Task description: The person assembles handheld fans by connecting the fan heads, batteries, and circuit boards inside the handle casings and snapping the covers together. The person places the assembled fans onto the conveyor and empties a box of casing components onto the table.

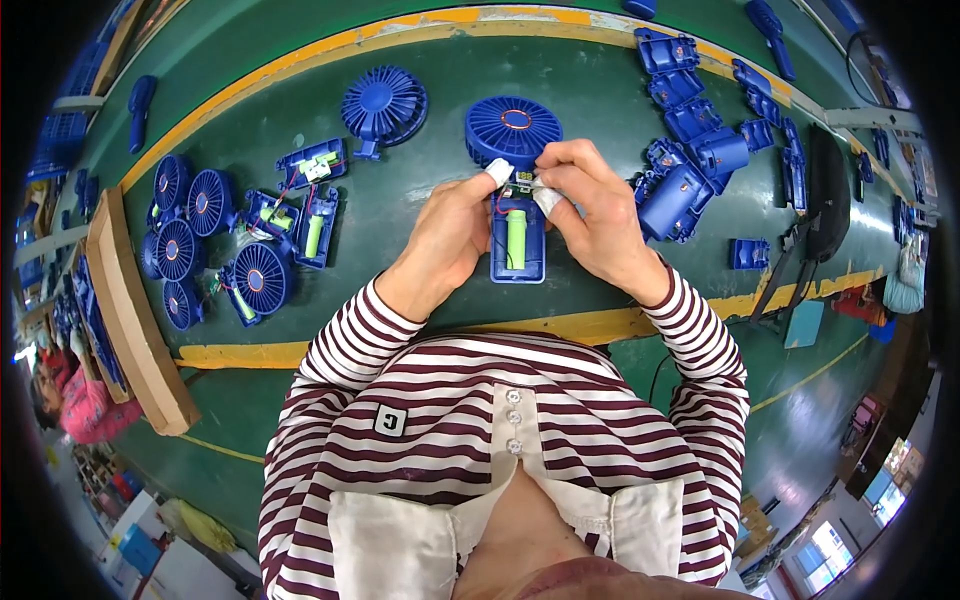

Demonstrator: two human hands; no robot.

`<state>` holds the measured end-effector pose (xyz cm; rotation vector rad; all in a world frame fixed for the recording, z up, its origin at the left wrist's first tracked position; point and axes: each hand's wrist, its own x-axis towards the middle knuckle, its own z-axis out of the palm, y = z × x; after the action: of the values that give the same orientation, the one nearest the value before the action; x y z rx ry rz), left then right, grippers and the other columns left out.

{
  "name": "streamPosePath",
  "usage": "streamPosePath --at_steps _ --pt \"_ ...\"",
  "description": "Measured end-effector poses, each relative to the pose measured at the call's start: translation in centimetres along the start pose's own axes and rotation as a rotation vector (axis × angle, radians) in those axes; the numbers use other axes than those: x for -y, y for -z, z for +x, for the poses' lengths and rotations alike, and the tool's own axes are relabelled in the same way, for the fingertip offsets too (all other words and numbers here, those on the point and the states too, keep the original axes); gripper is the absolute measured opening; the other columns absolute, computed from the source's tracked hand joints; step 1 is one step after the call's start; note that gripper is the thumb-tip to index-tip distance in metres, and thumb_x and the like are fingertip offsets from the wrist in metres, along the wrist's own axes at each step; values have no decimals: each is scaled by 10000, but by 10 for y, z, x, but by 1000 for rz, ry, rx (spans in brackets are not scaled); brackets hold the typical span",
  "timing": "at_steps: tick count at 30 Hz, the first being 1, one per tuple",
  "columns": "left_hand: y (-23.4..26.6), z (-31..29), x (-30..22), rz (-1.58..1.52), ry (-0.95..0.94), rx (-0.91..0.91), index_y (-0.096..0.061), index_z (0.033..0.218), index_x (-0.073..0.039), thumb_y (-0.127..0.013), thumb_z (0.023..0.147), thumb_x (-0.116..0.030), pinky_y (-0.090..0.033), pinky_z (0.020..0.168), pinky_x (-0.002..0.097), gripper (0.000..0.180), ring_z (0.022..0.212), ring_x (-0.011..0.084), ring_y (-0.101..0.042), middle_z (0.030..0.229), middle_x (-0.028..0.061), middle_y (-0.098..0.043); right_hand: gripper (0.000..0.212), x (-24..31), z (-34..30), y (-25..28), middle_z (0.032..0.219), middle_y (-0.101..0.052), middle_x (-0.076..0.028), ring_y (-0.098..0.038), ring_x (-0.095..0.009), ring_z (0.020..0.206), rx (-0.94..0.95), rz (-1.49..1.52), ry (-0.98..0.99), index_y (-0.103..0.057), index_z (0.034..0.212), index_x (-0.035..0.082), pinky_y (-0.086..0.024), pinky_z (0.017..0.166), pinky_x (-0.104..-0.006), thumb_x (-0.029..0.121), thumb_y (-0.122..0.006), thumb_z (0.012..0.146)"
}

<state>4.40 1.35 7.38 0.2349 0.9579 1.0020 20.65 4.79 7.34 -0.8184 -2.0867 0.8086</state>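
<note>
In front of me lies a blue handheld fan, its round slatted head pointing away and its handle housing uncovered. A green cylindrical battery sits inside the housing, with thin red wires at its upper left. A small circuit board shows at the neck, between my fingertips. My left hand is closed at the fan's left side, its white-covered thumb against the neck. My right hand pinches at the board's right edge, its thumb also white-covered. The exact contact under the fingertips is partly hidden.
Several blue fan units cluster at the left, beside open housings with green batteries. Another fan head lies farther back. Empty blue shells are piled at the right, near a black strap. A cardboard tray borders the left end.
</note>
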Motion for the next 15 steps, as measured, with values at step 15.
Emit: streamPosePath --at_steps 15 --pt "10 6 4 5 55 -31 -539 1008 27 -450 888 -154 -502 713 294 235 823 150 -593 930 76 -595 233 -3 -1 -6 965 -516 -150 -554 -285 837 39 -145 73 -535 849 -68 -472 684 -322 -125 -551 624"
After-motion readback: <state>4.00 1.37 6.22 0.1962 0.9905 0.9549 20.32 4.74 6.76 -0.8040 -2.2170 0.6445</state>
